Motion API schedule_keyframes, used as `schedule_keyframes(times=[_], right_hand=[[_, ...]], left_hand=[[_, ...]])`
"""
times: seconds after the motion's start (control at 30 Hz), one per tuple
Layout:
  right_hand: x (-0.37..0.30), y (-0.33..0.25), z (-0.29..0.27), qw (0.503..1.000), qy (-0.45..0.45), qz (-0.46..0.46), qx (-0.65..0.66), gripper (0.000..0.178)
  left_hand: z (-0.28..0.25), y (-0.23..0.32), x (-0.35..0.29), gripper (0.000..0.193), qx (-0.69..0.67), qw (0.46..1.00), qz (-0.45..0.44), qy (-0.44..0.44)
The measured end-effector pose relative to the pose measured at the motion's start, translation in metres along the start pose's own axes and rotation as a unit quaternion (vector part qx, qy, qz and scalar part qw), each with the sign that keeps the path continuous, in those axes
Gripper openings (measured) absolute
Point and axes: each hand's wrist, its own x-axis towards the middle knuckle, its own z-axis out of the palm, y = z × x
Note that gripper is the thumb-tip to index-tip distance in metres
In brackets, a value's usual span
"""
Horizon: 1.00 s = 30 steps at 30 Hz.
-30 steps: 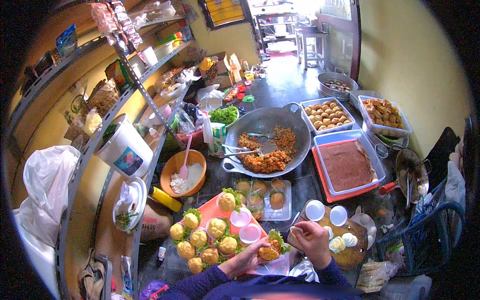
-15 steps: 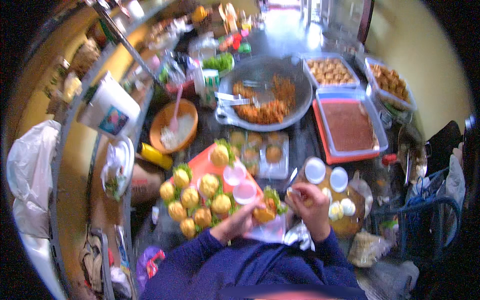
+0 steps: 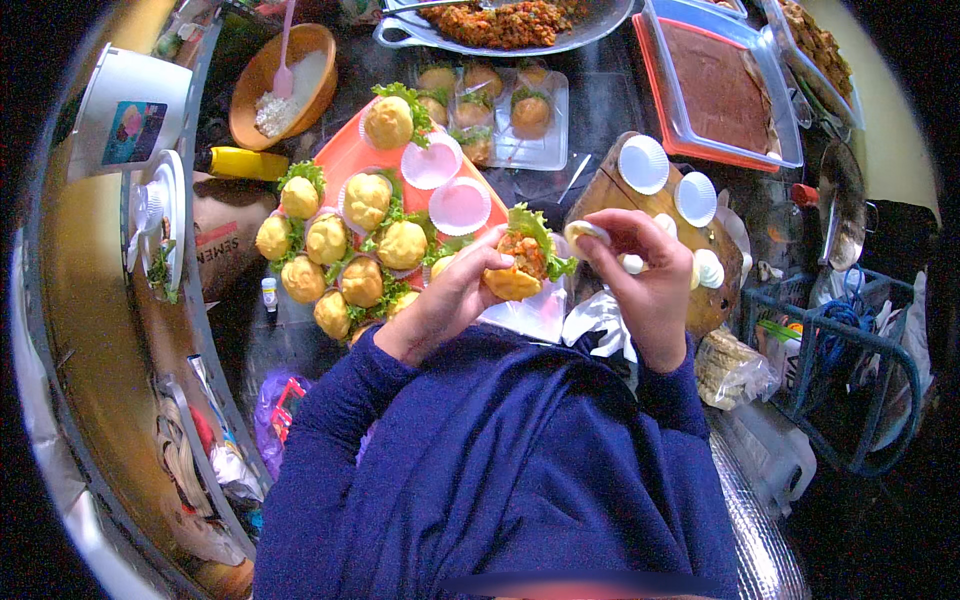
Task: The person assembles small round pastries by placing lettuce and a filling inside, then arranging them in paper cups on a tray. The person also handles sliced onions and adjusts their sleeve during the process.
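My left hand (image 3: 452, 300) holds an open bun (image 3: 522, 266) stuffed with green lettuce and orange filling, close to my chest. My right hand (image 3: 640, 270) pinches a pale egg slice (image 3: 582, 232) just beside the bun's top edge. Under both hands lies a clear plastic sheet (image 3: 540, 315). To the left an orange tray (image 3: 345, 160) carries several filled yellow buns (image 3: 366, 199) with lettuce and two pink paper cups (image 3: 459, 205).
A wooden board (image 3: 610, 196) with white paper cups (image 3: 643, 163) lies right of the hands. Further back are a clear tray of buns (image 3: 530, 150), a pan of orange filling (image 3: 500, 25), a red-rimmed tray of brown sauce (image 3: 720, 90) and an orange bowl (image 3: 280, 85). A blue wire basket (image 3: 850, 380) stands at right.
The view has tilted down and drawn closer, so the far table dropped out of sight. My hands stay together on the bun, and the right hand now brings the egg slice to it.
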Motion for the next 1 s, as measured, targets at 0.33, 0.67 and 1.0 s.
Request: schedule_keyframes(times=[0.33,0.67,1.0], right_hand=[[0.002,0.001,0.029,0.989,-0.122,0.066,0.044,0.02],[-0.002,0.004,0.037,0.989,-0.13,-0.022,-0.068,0.018],[-0.004,0.006,0.043,0.965,-0.1,-0.124,-0.208,0.013]], left_hand=[[-0.005,0.001,-0.002,0.057,0.012,1.0,0.02,-0.017],[-0.009,-0.001,-0.001,0.066,0.038,0.999,-0.003,0.022],[-0.006,0.003,0.001,0.055,0.028,1.0,-0.01,0.004]])
